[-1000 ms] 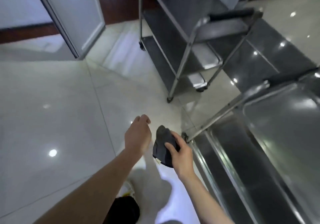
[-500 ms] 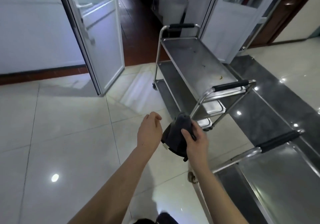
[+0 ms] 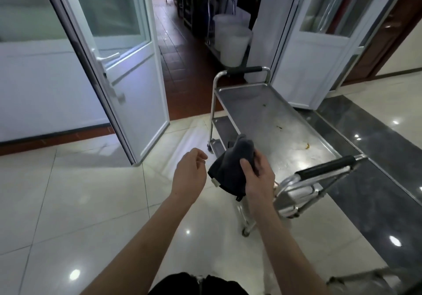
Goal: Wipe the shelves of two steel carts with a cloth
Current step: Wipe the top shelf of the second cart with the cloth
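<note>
no legible text, labels or signs anywhere

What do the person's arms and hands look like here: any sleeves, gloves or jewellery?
Both forearms are bare up to the frame's lower edge, with no sleeves in view. The left hand and right hand wear no gloves, and no rings, watch or bands show on the fingers or wrists.
</note>
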